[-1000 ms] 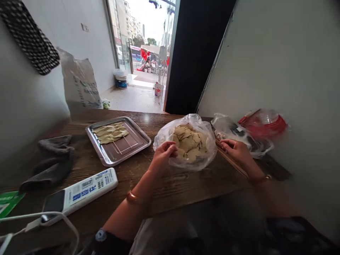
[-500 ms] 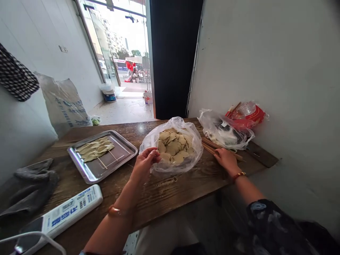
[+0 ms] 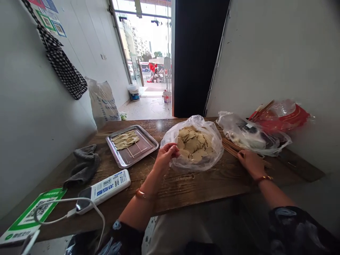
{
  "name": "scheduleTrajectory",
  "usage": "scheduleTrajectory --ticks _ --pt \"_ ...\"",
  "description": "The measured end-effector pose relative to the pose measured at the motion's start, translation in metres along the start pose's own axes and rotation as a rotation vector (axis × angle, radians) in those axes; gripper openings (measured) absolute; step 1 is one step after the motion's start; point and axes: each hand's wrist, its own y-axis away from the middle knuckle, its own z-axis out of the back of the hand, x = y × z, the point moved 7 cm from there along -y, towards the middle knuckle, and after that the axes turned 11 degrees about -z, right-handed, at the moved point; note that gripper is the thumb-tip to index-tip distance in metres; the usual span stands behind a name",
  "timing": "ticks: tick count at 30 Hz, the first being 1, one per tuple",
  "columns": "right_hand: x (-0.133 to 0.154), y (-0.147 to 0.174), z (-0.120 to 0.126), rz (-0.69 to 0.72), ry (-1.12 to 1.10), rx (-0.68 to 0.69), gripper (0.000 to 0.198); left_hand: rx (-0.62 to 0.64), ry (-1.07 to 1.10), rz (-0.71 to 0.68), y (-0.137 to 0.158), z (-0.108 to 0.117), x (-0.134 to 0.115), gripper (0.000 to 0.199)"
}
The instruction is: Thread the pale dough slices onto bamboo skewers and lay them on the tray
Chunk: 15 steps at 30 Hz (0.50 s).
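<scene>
A clear plastic bag (image 3: 175, 132) stands open in the middle of the wooden table, full of thin, round, pale tan slices (image 3: 193, 145). My left hand (image 3: 166, 156) is at the bag's left rim, thumb and fingers pinched together; what is between them, if anything, I cannot make out. To the right of the bag lies a bundle of thin wooden skewers (image 3: 231, 147). My right hand (image 3: 251, 163) rests over their near end with its fingers closed on them. On a metal tray (image 3: 148, 150) at the left, folded tan slices (image 3: 124, 140) sit on skewers.
Behind the skewers lie another plastic bag (image 3: 247, 132) and red packaging (image 3: 289, 118), against the right wall. Left of me are a dark grey cloth (image 3: 84, 165), a white device (image 3: 110, 186) with a cable, and a green QR-code card (image 3: 34, 212). The table's front edge runs below my hands.
The view has swung left, so everything sits further right and the green card shows. Both hands keep their places at the bag and the skewers.
</scene>
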Motion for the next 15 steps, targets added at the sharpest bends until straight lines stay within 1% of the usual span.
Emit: scheduleTrajectory --ticks 2,4,6,8,10,11,13,15 --pt "-0.007 -0.001 0.008 -0.038 -0.009 -0.03 0.032 -0.005 -0.004 -0.007 0.0 0.001 0.0 0.041" --pt "-0.017 -0.001 0.02 -0.112 -0.078 -0.087 0.032 -0.004 -0.017 -0.022 -0.001 0.001 0.0 0.041" --pt "-0.026 0.002 0.035 -0.178 -0.274 -0.156 0.03 0.006 -0.042 -0.044 -0.001 0.0 0.0 0.039" --pt "-0.024 0.013 0.046 -0.192 -0.586 -0.171 0.029 0.024 -0.078 -0.065 -0.002 -0.002 0.0 0.038" --pt "-0.007 0.031 0.049 -0.178 -0.918 -0.097 0.031 0.04 -0.121 -0.086 -0.002 -0.003 -0.001 0.037" --pt "0.006 0.044 0.047 -0.18 -1.041 -0.043 0.033 0.046 -0.148 -0.099 -0.003 -0.003 0.0 0.036" --pt "0.041 0.072 0.038 -0.154 -1.181 0.1 0.037 0.06 -0.219 -0.121 -0.003 -0.004 0.001 0.034" --pt "0.075 0.1 0.027 -0.136 -1.272 0.231 0.039 0.076 -0.323 -0.14 -0.001 -0.006 0.004 0.03"
